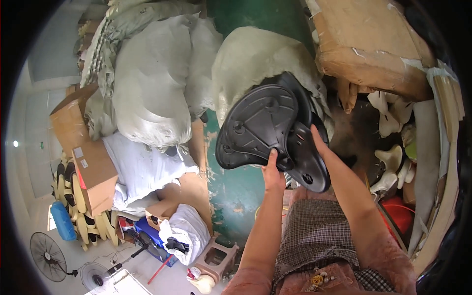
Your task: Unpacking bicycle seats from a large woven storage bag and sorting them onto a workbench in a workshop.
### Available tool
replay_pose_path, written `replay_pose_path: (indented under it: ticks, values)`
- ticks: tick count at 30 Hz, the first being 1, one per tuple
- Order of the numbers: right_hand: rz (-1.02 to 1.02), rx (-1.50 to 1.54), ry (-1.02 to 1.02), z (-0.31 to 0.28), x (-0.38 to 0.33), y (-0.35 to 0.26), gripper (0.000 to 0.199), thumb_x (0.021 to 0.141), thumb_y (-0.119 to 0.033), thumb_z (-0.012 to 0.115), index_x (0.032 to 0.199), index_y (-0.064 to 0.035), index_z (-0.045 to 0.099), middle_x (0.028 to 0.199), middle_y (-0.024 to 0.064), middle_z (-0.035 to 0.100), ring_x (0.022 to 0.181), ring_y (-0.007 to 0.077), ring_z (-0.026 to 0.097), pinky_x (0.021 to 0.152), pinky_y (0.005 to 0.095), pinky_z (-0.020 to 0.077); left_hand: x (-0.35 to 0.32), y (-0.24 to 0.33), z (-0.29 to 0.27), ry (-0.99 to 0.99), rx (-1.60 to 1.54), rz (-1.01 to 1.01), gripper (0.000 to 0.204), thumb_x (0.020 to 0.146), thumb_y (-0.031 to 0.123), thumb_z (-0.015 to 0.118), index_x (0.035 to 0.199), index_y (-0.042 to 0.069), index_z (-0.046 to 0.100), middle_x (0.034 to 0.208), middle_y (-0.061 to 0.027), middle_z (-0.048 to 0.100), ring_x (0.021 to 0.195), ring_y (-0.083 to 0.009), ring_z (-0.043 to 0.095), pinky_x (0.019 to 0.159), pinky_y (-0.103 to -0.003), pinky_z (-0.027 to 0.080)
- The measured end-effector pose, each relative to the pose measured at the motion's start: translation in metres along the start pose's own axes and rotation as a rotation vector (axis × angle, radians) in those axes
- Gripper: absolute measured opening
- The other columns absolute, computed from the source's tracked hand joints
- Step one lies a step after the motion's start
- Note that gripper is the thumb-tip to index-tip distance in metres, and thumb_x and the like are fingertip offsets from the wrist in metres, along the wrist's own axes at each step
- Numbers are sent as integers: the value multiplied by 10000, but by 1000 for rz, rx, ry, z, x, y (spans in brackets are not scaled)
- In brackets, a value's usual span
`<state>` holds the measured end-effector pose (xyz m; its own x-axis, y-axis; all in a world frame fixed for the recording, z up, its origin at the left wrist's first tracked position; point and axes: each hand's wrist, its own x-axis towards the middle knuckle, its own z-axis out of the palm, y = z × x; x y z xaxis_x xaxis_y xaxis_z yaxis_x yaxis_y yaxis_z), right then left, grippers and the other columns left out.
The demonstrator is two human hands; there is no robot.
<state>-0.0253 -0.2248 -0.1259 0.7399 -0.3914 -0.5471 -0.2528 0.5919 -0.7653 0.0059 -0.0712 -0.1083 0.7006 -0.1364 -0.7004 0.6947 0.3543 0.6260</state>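
Note:
A black plastic bicycle saddle base [258, 120], ribbed side showing, is gripped at its narrow nose by my left hand [273, 172], thumb on top. Beside it on the right, a second black saddle base [309, 160] has its nose toward me. My right hand [318, 140] grasps the right side of this one, its fingers mostly hidden behind it. More black saddle bases [297, 88] show behind these, at the mouth of a pale green woven sack [260, 51]. How many pieces each hand holds cannot be made out.
Full woven sacks [152, 78] stand at the left, near an open cardboard box [96, 172]. A large taped carton [368, 44] is at the far right, above pale saddle-shaped pieces [388, 162]. A plastic stool [216, 258] and fans [47, 255] are lower left.

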Motion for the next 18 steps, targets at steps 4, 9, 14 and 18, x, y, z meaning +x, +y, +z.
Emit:
replay_pose_path:
  ticks: [4,9,14,18]
  values:
    - [-292,-126,-260,32,51,10,616,683,-182,711,1185,11,412,1096,99,534,998,169,494,875,290,388,35,2,-20,-2,-98,87,435,773,252,627,1120,30,488,1095,-66,537,1005,-214,507,923,-358,388]
    - [-454,-530,-281,59,66,19,497,606,-226,645,1016,37,548,1150,175,461,1015,317,496,903,321,387,56,24,-23,-16,-311,74,471,776,327,609,1126,40,480,1105,-62,535,989,-198,516,894,-351,400]
    - [-458,-604,-138,69,-7,31,641,608,-191,666,1152,14,397,997,188,546,933,282,550,827,332,428,3,26,-59,33,-286,30,400,817,279,550,1133,46,478,1122,-70,531,1017,-214,506,921,-358,381]
    - [-182,-508,-23,58,-93,-1,472,603,-236,635,1004,4,573,1162,209,464,1017,324,507,886,348,405,-69,27,-60,45,-207,-68,401,812,253,562,1124,18,474,1109,-82,536,1012,-217,514,921,-352,391]
